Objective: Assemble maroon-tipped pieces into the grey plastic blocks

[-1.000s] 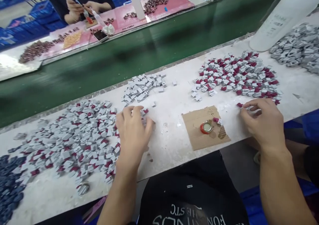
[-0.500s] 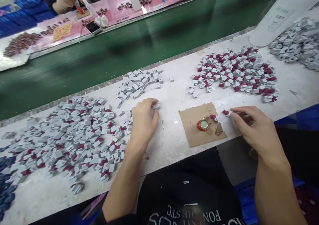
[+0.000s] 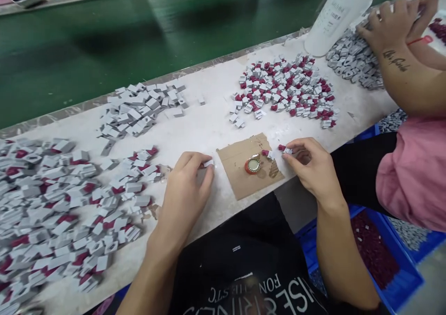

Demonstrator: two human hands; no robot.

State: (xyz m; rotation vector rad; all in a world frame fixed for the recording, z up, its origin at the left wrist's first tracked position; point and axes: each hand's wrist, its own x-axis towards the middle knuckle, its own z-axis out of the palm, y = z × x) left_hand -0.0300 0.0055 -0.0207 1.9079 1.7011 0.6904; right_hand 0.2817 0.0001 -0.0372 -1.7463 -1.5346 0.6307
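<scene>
My left hand [image 3: 190,185] is closed in a pinch on a small grey plastic block [image 3: 208,163], just left of a cardboard piece [image 3: 230,166]. On the cardboard lies an upturned bottle cap [image 3: 252,166] with a red side and pale inside. A grey-and-maroon piece [image 3: 267,154] rests near the cardboard's right edge. My right hand [image 3: 311,166] pinches another grey-and-maroon piece [image 3: 285,149] between thumb and forefinger, right of the cardboard. Its maroon end points left.
Grey blocks [image 3: 139,106] lie heaped behind my left hand. Mixed grey-and-maroon pieces [image 3: 62,203] spread at left, with another pile [image 3: 285,87] at back right. A white bottle [image 3: 337,20] stands near a co-worker's hands [image 3: 397,24]. Blue bins [image 3: 400,278] sit below right.
The view has swung right, bringing a co-worker's arms and the bins into sight. My left hand has come nearer the cardboard with the grey block; my right hand keeps its piece.
</scene>
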